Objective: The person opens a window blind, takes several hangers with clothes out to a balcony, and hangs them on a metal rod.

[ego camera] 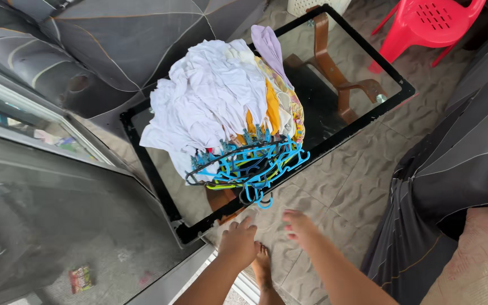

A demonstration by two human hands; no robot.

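Note:
A heap of clothes [216,96], mostly white with some yellow and lilac pieces, lies on a glass-topped table [391,93] with a black border. The clothes are on blue plastic hangers [249,164] bunched at the near end of the heap. My left hand [237,243] and my right hand [297,223] reach forward just below the table's near edge, a short way from the hanger hooks. Both hands hold nothing and their fingers are loosely apart. A bare foot [262,268] shows under my arms.
A grey patterned sofa [125,39] stands behind the table and another grey seat [458,164] to the right. A red plastic chair [425,25] is at the top right. A sliding screen door [57,214] fills the left. The floor [345,181] is beige tile.

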